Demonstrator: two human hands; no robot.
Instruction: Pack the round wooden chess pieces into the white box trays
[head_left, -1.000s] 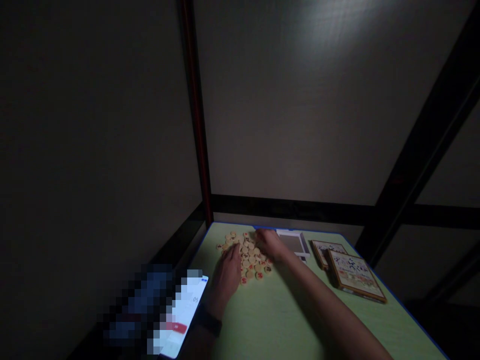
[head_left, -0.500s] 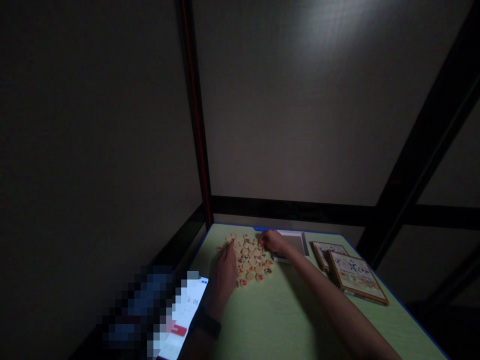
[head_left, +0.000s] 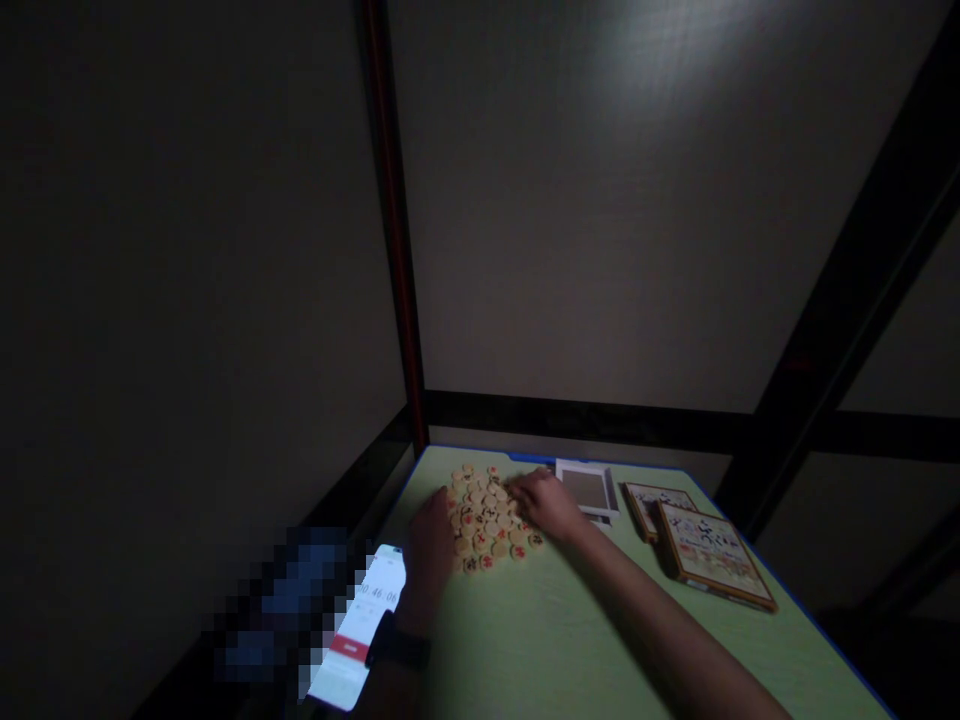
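Several round wooden pieces (head_left: 491, 520), some with red or black characters, lie in a cluster on the green table (head_left: 525, 640). At the cluster's left edge is my left hand (head_left: 433, 540), dark and blurred, its wrist wearing a dark band; its fingers cannot be made out clearly. My right hand (head_left: 546, 503) touches the right side of the cluster, fingers curled down over the pieces. Whatever its fingertips hold, if anything, is hidden.
An open white box (head_left: 615, 499) stands behind my right hand. Two flat patterned boxes (head_left: 716, 550) overlap at the table's right. A lit phone (head_left: 356, 630) is beside my left wrist. Walls rise behind and to the left.
My left hand has shifted slightly left, uncovering more pieces. My right hand has moved left and nearer over the cluster, off the white box. Some pieces have shifted left.
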